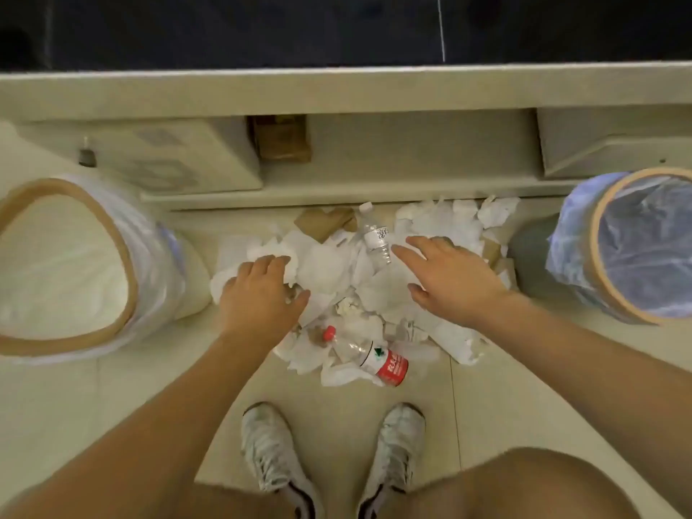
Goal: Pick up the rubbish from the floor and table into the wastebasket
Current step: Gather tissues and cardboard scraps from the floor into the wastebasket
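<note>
A heap of crumpled white paper lies on the floor in front of my feet. A clear bottle with a white label lies at its far side, and a clear bottle with a red cap and red label at its near side. Brown cardboard scraps lie at the back. My left hand rests on the paper at the heap's left, fingers curled into it. My right hand hovers over the right of the heap, fingers spread, fingertips beside the white-label bottle. A lined wastebasket stands left, another right.
A low beige shelf unit runs along behind the heap, with boxes and a brown packet inside. Above it is a beige table edge. My two white shoes stand on the tiled floor just near the heap.
</note>
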